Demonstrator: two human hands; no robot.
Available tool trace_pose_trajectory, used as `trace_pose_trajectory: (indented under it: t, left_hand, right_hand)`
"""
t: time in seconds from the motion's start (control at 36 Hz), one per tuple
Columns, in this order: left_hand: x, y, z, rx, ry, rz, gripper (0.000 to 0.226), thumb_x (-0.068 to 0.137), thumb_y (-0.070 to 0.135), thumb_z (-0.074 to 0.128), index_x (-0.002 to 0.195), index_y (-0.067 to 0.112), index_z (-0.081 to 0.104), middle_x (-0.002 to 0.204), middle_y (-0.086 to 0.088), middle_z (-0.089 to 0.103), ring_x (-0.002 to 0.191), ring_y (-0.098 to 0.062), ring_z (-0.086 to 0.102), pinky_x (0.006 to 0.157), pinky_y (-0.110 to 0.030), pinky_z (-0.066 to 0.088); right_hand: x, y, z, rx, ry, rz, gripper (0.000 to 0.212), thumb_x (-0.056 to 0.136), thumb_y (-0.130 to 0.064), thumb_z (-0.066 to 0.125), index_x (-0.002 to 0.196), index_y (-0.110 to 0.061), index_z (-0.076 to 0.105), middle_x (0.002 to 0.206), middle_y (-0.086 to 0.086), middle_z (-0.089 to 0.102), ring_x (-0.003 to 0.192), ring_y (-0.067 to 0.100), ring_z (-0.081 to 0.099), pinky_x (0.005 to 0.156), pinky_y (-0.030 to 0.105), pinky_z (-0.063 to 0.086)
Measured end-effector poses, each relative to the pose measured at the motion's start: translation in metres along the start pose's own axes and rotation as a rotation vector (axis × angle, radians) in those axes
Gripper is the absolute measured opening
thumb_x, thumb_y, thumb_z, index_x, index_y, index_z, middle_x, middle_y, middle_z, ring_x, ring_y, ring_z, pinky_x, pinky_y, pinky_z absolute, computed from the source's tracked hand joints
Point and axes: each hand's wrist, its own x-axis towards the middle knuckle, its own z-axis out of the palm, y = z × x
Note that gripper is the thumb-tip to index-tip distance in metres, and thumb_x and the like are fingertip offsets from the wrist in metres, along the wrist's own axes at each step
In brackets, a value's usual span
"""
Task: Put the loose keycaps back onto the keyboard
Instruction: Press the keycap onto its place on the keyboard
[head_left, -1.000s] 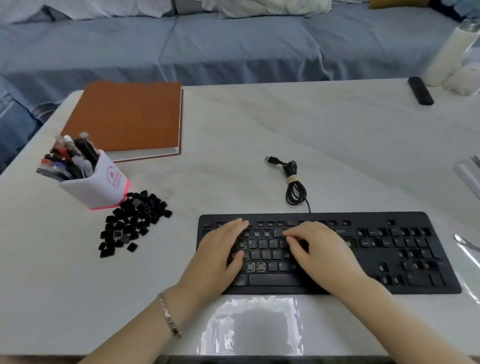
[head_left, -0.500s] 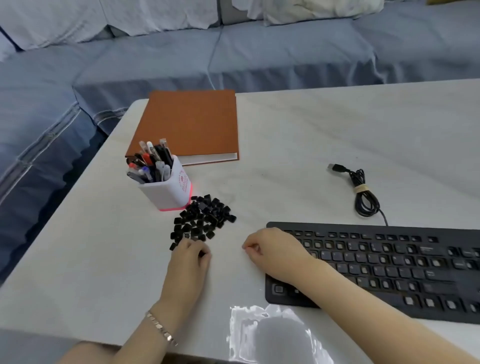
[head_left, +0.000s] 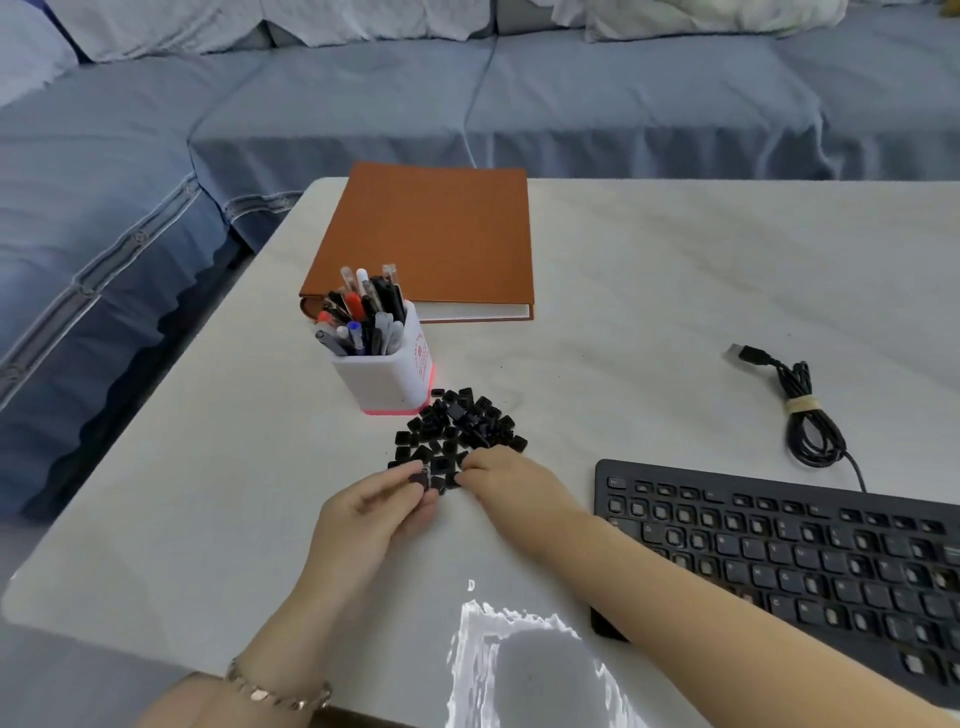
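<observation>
A pile of loose black keycaps (head_left: 460, 428) lies on the white table, just in front of the pen holder. My left hand (head_left: 371, 512) is at the pile's near edge and pinches one black keycap (head_left: 420, 477) between thumb and fingers. My right hand (head_left: 511, 480) rests with its fingertips on the pile's near right edge; whether it grips a cap is hidden by the fingers. The black keyboard (head_left: 810, 551) lies to the right, with several bare key sockets showing. My right forearm crosses its near left corner.
A white pen holder (head_left: 387, 371) full of pens stands right behind the pile. An orange notebook (head_left: 436, 236) lies further back. The keyboard's coiled USB cable (head_left: 802, 410) lies behind the keyboard. The table's left edge drops off toward a blue sofa (head_left: 130, 208).
Both hands left the keyboard and moved left to the keycap pile. My left hand has picked up a keycap. The view swung left, pushing the keyboard toward the right edge.
</observation>
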Motion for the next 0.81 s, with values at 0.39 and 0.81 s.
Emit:
trace_pose_trajectory:
  t: [0.39, 0.81]
  left_hand:
    - [-0.014, 0.011, 0.009, 0.122, -0.051, 0.244, 0.034, 0.074, -0.011, 0.069, 0.088, 0.02, 0.071, 0.079, 0.014, 0.073, 0.072, 0.003, 0.066, 0.067, -0.005, 0.047]
    - [-0.026, -0.001, 0.037, 0.148, -0.062, 0.122, 0.028, 0.074, -0.003, 0.072, 0.087, 0.022, 0.072, 0.075, -0.002, 0.073, 0.074, -0.018, 0.07, 0.079, -0.025, 0.05]
  right_hand:
    - [-0.021, 0.005, -0.011, -0.03, -0.198, 0.166, 0.024, 0.092, -0.007, 0.047, 0.113, -0.005, 0.059, 0.119, 0.009, 0.049, 0.111, 0.027, 0.042, 0.091, 0.036, 0.042]
    - [-0.084, 0.006, -0.061, 1.418, 0.215, 0.49, 0.025, 0.092, 0.002, 0.049, 0.085, -0.014, 0.067, 0.076, 0.004, 0.072, 0.074, 0.016, 0.071, 0.07, 0.015, 0.053]
